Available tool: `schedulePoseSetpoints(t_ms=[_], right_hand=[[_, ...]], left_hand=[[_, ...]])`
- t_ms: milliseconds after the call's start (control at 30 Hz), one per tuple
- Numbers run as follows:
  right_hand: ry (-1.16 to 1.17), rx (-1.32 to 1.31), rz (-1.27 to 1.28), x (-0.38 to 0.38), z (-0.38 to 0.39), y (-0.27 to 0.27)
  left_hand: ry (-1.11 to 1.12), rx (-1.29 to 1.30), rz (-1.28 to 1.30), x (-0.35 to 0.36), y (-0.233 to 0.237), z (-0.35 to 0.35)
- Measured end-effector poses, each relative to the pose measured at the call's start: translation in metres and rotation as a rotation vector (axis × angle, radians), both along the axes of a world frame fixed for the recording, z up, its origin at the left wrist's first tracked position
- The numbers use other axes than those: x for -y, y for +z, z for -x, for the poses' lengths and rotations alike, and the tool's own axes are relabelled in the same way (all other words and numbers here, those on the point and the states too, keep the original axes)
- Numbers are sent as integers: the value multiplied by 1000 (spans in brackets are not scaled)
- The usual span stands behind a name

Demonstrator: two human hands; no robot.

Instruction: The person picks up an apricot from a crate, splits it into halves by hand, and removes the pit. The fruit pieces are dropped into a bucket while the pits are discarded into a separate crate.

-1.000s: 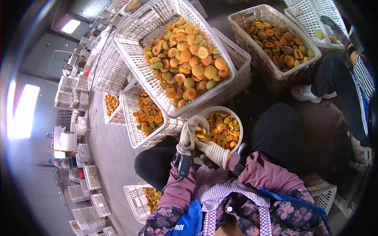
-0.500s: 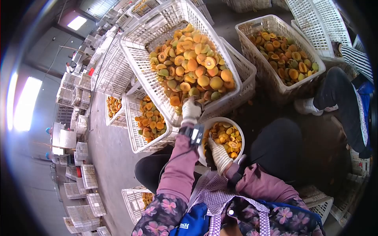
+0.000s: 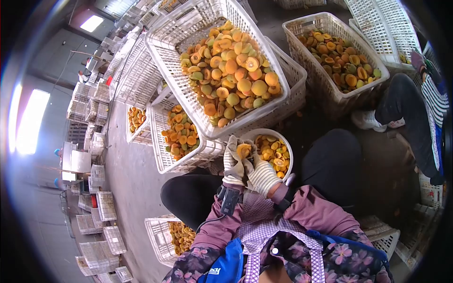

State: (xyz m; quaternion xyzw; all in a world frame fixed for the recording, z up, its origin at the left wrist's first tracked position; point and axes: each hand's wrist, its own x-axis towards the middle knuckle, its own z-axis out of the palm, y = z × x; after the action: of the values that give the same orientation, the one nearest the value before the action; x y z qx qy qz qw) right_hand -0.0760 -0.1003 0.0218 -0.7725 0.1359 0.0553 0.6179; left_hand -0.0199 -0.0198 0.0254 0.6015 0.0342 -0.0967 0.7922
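Back from the crate in the upper middle of the frame, the gloved left hand has come down to meet the right hand at the centre; half a second ago it was at the near edge of the heap. One orange fruit is now between the two, cupped by the left hand, with the right hand drawn up close against its lower right. Whether the right hand grips anything is hidden. From the hands, the fruit lies at their upper ends, nearer the left, just beside the left side of the bucket; the bucket's mouth opens to the right of it, with cut pieces inside. The fruit looks roundish, so no long axis stands out, and which way it points cannot be told.
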Motion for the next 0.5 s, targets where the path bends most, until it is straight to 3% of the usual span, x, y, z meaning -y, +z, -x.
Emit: schedulePoseSetpoints(t_ms=[100,133,167,200,233,300,367,400,467,500], right_hand=[[136,14,-49,-9,0,-32],[141,13,-49,-10,2,-31],[181,-106,-392,-11,4,-31],[220,-228,-735,-12,6,-29],[231,-233,-735,-9,10,-13],[214,-389,-1056,5,19,31],[162,-516,-1245,8,16,29],[70,-583,-1171,8,14,24],[-144,-556,-1057,-2,5,8],[-104,-494,-1113,-3,1,-2]], left_hand=[[76,141,-23,-6,-9,-5],[-197,37,35,-16,-3,-12],[-466,-69,93,-25,1,-18],[-488,-193,41,-26,6,-20],[-357,-75,-46,-27,13,-19],[-230,57,-128,-27,45,-30],[-303,174,-2122,-30,91,-55],[-283,208,-2112,-28,84,-63],[348,1018,-2392,-23,48,-105],[-282,750,-2360,-2,41,-140]])
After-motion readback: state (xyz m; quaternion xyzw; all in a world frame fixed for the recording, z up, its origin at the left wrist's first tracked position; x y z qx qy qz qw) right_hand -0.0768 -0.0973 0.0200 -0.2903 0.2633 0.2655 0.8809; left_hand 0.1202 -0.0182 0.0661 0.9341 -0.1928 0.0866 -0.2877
